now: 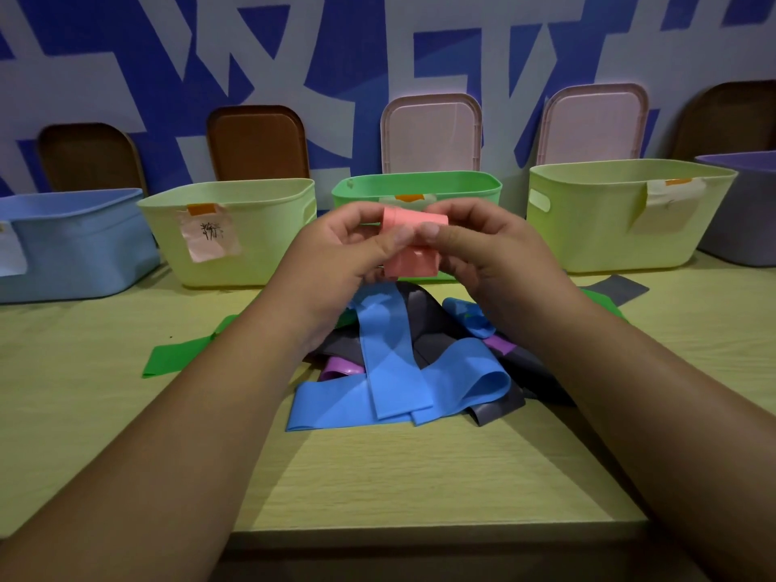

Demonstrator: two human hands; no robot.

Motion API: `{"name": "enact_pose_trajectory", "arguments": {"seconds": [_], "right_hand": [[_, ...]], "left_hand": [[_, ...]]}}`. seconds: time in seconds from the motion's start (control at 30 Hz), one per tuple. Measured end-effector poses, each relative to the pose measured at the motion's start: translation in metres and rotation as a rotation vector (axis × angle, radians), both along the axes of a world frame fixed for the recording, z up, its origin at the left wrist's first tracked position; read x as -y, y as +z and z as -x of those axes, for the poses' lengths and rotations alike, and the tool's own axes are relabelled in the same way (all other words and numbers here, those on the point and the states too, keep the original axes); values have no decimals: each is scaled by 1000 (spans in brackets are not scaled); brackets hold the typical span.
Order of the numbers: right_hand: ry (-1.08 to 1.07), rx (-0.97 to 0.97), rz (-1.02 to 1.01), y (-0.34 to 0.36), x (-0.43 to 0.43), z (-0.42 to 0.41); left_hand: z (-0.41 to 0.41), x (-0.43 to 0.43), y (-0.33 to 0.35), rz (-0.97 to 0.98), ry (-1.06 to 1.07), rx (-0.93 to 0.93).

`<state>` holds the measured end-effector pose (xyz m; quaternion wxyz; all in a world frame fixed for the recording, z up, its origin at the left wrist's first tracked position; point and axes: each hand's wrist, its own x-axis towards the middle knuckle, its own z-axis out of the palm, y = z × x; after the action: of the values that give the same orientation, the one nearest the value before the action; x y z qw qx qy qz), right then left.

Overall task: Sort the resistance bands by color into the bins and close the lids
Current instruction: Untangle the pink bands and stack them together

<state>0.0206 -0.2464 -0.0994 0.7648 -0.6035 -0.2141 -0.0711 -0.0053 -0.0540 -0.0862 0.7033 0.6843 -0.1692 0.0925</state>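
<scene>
Head view, left to right. Blue bin (71, 241) sits at the far left of the table (126, 434), open, with a brown lid (88, 157) leaning upright on the wall behind it; every bin in the row has a lid parked this way, presumably to keep the mouths free until sorting ends. Next, a pale yellow-green bin (235, 245) carries a taped label (210, 237) facing you, likely there to name its colour; the writing is too small to read. A green band (180, 354) lies flat on the table, trailing out of the pile's left side. Your left hand (352, 249) pinches the pink band (413, 241) between thumb and curled fingers. The band is folded into a short, compact loop and held in the air above the mixed pile (394, 363) of blue, grey and purple bands, just in front of the green bin (415, 189). Folding it probably keeps it from springing open once dropped. Your right hand (483, 254) pinches the band's other edge the same way, thumb on the near face. Further right stand a second yellow-green bin (625, 245) and a lilac bin (743, 212), both open. Which bin takes pink cannot be told from here. Most bands remain unsorted.
</scene>
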Motion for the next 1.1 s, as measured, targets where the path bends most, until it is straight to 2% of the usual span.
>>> {"name": "enact_pose_trajectory", "arguments": {"seconds": [0.07,0.23,0.57,0.73,1.1], "right_hand": [[50,-84,-96,3,0,2],[22,-109,-48,2,1,5],[-35,18,5,0,4,2],[-113,125,148,-2,2,1],[-79,78,110,-5,-3,1]], "left_hand": [[-1,-2,1,19,-9,8],[-4,-8,0,31,-20,14],[2,-3,5,140,-53,-116],[-1,-3,5,234,-42,-132],[-3,-3,5,278,-22,-88]]}}
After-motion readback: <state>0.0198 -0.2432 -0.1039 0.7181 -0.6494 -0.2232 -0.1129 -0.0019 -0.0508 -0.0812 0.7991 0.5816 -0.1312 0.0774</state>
